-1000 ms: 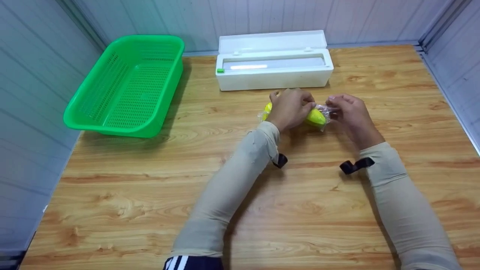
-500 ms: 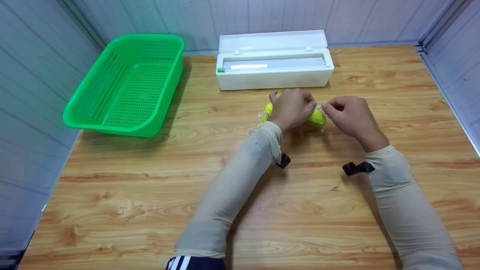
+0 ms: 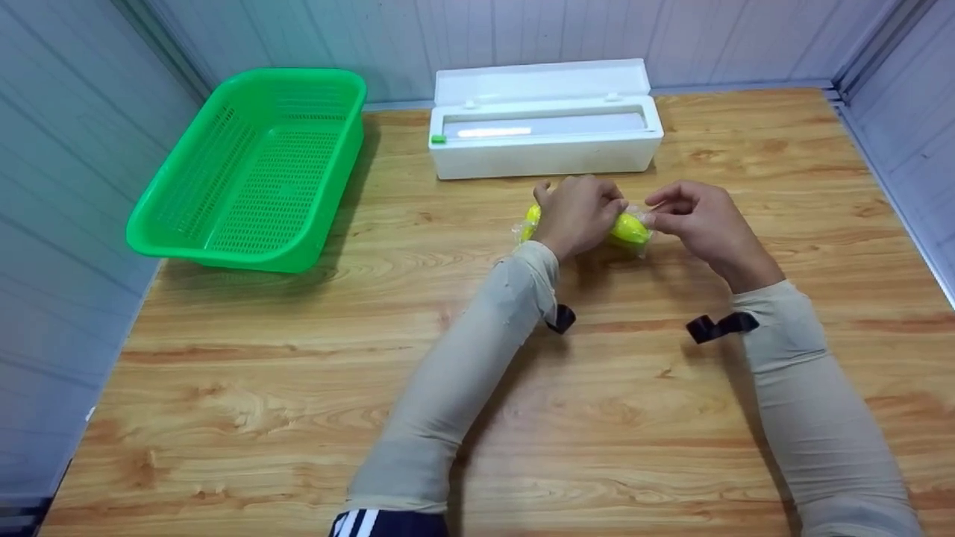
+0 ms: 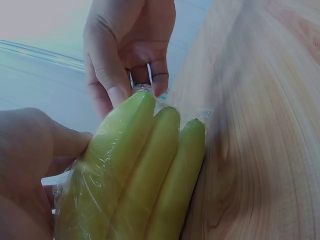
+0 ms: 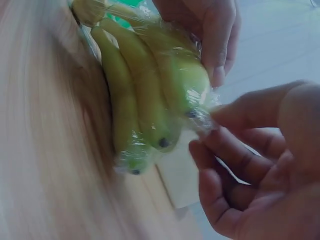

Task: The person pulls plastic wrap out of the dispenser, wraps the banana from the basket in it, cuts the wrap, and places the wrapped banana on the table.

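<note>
A bunch of bananas is covered in clear plastic wrap, which bunches up at the fruit tips. My left hand grips the bunch from above and hides its middle in the head view. At the right end of the bunch, my right hand pinches the film at a banana tip between thumb and forefinger. In the right wrist view, the other fingers of the right hand curl loosely below that pinch. The dark tips and the stem end of the bananas show through the film.
Behind the hands stands a white cling film dispenser with its lid raised and a green slider at its left end. A green plastic basket sits at the back left. Walls border the wooden table at the back and sides.
My right hand has shifted slightly at the banana tips, its fingers changing their hold on the film. The left hand keeps its grip on the bananas and has barely moved.
</note>
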Demonstrator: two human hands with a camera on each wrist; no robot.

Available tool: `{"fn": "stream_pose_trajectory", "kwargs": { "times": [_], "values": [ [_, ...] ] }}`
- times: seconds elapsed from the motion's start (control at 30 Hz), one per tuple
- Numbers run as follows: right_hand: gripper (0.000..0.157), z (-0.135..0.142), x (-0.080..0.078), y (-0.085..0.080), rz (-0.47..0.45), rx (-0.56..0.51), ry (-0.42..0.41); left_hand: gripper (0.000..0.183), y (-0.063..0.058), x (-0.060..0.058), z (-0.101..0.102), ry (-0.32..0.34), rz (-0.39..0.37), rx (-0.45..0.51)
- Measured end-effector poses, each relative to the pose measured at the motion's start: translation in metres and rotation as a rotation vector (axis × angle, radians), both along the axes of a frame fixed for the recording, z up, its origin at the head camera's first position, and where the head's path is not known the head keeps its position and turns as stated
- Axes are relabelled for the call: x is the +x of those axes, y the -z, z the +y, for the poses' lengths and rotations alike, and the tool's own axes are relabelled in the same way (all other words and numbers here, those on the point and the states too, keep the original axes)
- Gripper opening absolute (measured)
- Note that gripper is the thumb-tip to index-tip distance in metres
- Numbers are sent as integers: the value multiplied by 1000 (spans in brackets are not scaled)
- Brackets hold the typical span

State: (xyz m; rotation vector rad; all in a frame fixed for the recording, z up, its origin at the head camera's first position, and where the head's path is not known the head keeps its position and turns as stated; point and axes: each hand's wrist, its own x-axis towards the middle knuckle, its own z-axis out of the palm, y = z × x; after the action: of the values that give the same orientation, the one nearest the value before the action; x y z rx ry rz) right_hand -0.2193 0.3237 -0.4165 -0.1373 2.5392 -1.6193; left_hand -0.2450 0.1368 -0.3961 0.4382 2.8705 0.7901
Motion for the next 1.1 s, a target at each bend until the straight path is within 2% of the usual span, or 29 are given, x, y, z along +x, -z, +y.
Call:
{"fn": "stream_pose_trajectory", "kwargs": {
  "times": [0.17,0.37,0.43,0.53,0.7,0.9,1.0,1.1],
  "values": [
    [39,2,-3,4,-65,-164,45,19,0,0,-1,14,2,10],
    [44,5,-5,12,-239,-517,74,26,1,2,-6,60,30,64],
    [40,5,-5,14,-279,-568,74,30,2,3,-7,61,38,104],
    [33,2,-5,16,-256,-508,48,37,3,3,-10,39,42,172],
    [24,-3,-5,21,-74,-248,23,47,3,3,-17,-28,34,321],
    [18,-4,-5,25,104,23,19,48,2,1,-26,-91,1,536],
    [21,-3,-7,25,119,70,27,47,0,0,-30,-115,-64,623],
    [28,-1,-8,25,34,9,40,46,-2,-1,-34,-137,-142,721]
  ]
}}
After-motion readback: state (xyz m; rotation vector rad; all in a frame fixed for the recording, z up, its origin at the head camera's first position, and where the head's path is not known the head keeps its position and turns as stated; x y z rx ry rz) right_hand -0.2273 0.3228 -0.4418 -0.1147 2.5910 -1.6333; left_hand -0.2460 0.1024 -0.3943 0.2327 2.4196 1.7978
